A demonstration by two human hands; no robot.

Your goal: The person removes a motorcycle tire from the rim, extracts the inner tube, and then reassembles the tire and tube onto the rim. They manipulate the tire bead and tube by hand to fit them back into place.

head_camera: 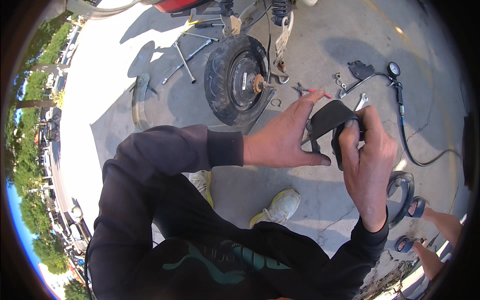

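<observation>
A flat black rubber strip (333, 114), bent into a loop, is pinched between the thumb and fingers of my right hand (365, 161). My left hand (287, 137) is spread around the loop's left side, thumb and fingers apart; whether it touches the strip is hard to tell. Beyond my hands a wheel with a black tyre (219, 80) stands on the concrete, its hub, small rusty sprocket (257, 83) and axle facing right. Red-handled pliers (318, 93) and an open-end wrench (362, 101) lie just past my fingers.
A cross-shaped lug wrench (185, 60) and a curved metal fender (140, 101) lie left of the wheel. Part of a vehicle with shock absorbers (279, 11) is at the top. Rightward are nuts (339, 80), a tyre inflator gauge (393, 70) with hose, a black tube (410, 187) and another person's sandalled feet (414, 208).
</observation>
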